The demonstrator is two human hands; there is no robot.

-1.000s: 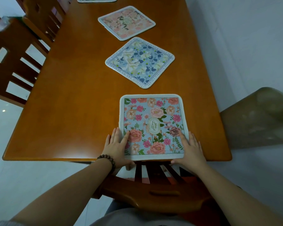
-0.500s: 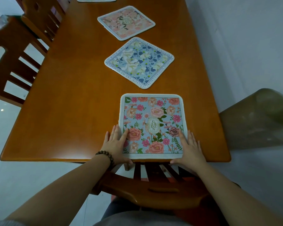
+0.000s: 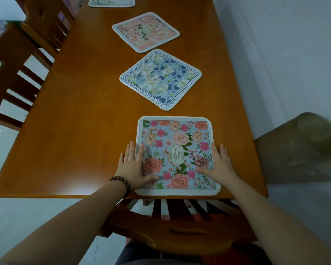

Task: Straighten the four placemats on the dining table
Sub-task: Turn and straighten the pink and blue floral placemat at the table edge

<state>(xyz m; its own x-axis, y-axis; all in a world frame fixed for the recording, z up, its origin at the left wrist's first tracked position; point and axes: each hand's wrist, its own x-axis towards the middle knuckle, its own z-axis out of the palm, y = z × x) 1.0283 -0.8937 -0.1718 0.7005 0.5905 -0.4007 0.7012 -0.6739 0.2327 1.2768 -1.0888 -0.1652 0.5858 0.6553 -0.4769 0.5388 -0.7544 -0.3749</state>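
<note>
Both hands lie flat, fingers straight — left hand (image 3: pixel 132 167) and right hand (image 3: pixel 220 165) pressing the square blue floral fabric placemat (image 3: pixel 177 153) at the glossy wooden dining table's (image 3: pixel 80 119) near edge. Uneven pressure could skew it; the soft cloth probably slides easily on polish.

Hands moved inward onto mat
Left hand (image 3: pixel 131 167) and right hand (image 3: pixel 219 165) slid from the edges of the pink floral placemat (image 3: pixel 177 154) onto its print, thumbs now lying flat on it
</note>
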